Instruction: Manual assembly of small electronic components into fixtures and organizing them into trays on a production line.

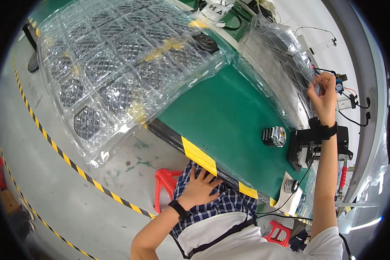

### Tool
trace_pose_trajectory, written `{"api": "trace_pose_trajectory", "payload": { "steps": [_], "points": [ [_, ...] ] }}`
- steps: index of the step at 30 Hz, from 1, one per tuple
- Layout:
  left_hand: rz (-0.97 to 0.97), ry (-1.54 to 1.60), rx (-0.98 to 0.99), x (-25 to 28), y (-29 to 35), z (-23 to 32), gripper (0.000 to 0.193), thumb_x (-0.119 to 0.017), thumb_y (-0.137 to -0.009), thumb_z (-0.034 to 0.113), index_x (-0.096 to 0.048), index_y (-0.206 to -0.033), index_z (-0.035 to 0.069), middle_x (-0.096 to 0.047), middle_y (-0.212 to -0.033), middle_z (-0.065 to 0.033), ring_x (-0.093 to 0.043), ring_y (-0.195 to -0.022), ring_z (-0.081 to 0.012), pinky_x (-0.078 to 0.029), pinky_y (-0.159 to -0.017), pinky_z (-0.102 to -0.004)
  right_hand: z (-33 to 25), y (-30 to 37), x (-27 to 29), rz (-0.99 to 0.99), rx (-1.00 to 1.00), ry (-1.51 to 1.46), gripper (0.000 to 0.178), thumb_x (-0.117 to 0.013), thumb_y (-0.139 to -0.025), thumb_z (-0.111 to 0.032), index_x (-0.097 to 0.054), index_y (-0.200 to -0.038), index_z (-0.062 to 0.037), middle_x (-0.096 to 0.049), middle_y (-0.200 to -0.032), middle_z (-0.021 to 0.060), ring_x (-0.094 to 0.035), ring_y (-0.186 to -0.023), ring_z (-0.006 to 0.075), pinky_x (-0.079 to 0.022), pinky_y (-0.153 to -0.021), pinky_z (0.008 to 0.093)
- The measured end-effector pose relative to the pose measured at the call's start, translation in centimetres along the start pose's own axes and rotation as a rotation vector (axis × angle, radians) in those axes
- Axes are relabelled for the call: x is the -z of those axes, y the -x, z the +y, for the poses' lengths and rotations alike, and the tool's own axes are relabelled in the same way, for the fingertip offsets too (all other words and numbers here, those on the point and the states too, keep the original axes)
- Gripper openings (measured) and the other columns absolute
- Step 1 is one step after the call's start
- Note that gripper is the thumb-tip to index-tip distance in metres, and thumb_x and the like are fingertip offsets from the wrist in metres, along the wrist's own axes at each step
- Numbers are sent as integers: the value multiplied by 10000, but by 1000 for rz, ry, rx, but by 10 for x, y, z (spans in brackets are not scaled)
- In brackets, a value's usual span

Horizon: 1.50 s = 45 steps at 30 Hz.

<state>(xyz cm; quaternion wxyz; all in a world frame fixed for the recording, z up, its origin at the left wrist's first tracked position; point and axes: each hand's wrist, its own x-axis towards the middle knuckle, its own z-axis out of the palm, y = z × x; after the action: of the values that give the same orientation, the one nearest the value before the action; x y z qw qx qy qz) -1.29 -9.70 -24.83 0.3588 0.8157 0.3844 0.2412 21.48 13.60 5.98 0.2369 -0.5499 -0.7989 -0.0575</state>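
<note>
Right fingers pinch a clear tray (275, 58) by its edge.
The tray is at the right side of the green worktop (203, 115). The left hand (199, 189) lies on plaid cloth (237, 200), fingers spread wide. More clear plastic (117, 56) is at left.

Grey floor (104, 225), striped tape (55, 147), red stools (161, 178)

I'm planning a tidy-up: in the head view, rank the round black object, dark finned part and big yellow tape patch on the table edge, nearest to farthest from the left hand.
1. Big yellow tape patch, just ahead.
2. Dark finned part, ahead and right.
3. Round black object, well ahead.
</note>
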Motion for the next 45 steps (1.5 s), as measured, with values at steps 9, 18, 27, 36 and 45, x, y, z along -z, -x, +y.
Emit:
{"api": "trace_pose_trajectory", "payload": {
  "steps": [9, 18, 27, 36, 45],
  "points": [
    [35, -2, 1, 1, 0, -4, 472, -617, -767, 443, -614, -1176, 207, -415, -1366, -58, -311, -1300, -313, -195, -1024, -672, -22, 7, -16, -37, 60, 121, 370, -649, -758, 11, -434, -1050, -61, -555, -814, 11, -512, -684, 81, -430, -618, 221],
    [-68, -48, -26, -1, -1, -7, 521, -572, -810, 460, -581, -1209, 126, -525, -1281, -148, -441, -1208, -351, -267, -1011, -551, -34, 22, -36, -262, 164, 116, 400, -689, -722, -85, -498, -1074, -93, -593, -784, 62, -626, -680, 224, -474, -550, 320],
    [-84, 36, -113, -7, -7, -11, 481, -589, -818, 420, -571, -1198, 126, -557, -1213, -141, -509, -1109, -373, -404, -906, -480, -32, 13, -18, -347, 208, 171, 423, -672, -783, -143, -519, -1177, -165, -593, -890, 44, -630, -695, 228, -497, -569, 340],
    [-214, 123, 20, 4, -12, -7, 484, -582, -816, 423, -577, -1197, 124, -566, -1211, -148, -523, -1105, -357, -401, -932, -460, -23, -1, 18, -77, 14, 19, 289, -662, -805, -91, -585, -1083, -113, -606, -780, 56, -597, -661, 176, -453, -571, 282],
    [-77, 51, -63, -3, -7, -9, 484, -601, -807, 382, -562, -1210, 117, -552, -1223, -146, -513, -1111, -363, -416, -913, -462, -12, 1, 28, 48, -75, 43, 296, -628, -837, -42, -572, -1125, -84, -502, -782, -20, -418, -643, 57, -344, -558, 202]
  ]
}}
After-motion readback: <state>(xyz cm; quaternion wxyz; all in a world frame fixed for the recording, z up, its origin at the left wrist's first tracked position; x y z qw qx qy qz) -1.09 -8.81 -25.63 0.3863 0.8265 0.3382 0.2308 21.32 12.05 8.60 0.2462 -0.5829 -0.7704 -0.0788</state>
